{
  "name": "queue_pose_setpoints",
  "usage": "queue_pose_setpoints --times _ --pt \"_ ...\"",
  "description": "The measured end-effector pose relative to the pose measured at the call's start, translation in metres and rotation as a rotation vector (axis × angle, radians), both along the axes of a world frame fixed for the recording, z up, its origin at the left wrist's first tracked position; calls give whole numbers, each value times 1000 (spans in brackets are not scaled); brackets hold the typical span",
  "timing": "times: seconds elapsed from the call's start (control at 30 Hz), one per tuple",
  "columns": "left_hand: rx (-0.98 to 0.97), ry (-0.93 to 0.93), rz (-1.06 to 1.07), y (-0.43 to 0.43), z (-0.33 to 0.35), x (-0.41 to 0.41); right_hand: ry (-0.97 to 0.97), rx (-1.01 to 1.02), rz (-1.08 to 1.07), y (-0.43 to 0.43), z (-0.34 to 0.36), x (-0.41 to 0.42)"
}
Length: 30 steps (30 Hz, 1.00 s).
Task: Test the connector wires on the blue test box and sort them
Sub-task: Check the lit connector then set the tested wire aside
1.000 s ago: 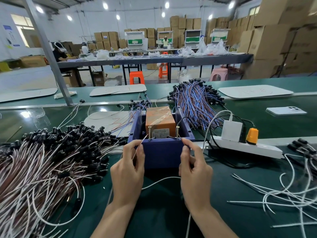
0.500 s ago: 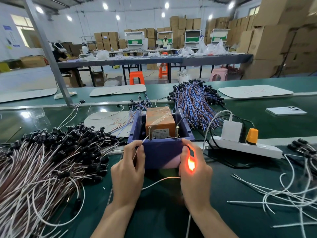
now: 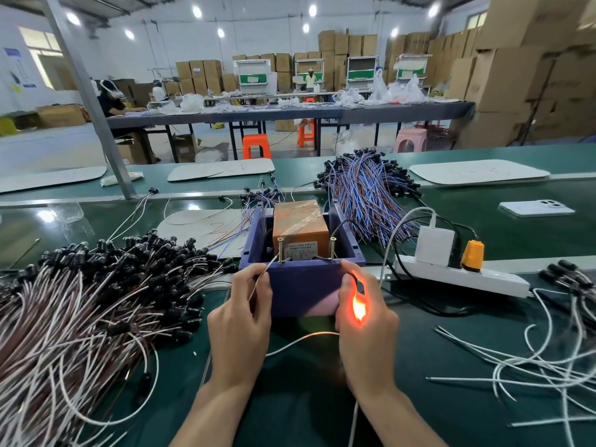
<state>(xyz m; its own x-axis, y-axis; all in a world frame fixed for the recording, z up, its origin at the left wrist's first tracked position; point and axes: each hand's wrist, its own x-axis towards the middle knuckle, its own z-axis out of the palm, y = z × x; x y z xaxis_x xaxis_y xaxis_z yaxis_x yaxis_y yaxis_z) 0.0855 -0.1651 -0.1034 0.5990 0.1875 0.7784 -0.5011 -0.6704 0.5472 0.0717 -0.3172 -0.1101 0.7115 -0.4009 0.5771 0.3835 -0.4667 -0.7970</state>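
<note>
I had one connector wire (image 3: 300,340) under test: my right hand (image 3: 362,321) pinched its glowing end, my left hand (image 3: 242,314) pinched its lead, both against the near wall of the blue test box (image 3: 303,285). Left of the box, a big untested-looking heap (image 3: 80,311) remained; right, few sorted wires (image 3: 532,359); beyond, a blue-striped bundle (image 3: 367,195).

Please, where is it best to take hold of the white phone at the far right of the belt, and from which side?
Grip the phone by its two long edges, coming from above. It lies flat, camera side up, alone on the belt, so only the thin edges offer purchase; probably slide the fingers under one edge first.
</note>
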Motion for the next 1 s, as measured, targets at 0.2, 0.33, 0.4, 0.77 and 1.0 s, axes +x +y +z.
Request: queue_pose_setpoints --times 0.2,0.33,0.4,0.77,1.0 --pt "-61 18 13 0 -3 0 -9 33 32 -2 0 -4" --pt "-189 47 27 4 -5 -4 -26 15 51 -3 -2 -11" --pt "-246 52 50 7 -4 -7 -25 10 68 -4 -2 -15" --pt "-223 206 215 10 -13 -23 73 50 83 -17 -1 -48" --pt "7 86 191 -1 1 -59 85 175 43 -22 6 -71"
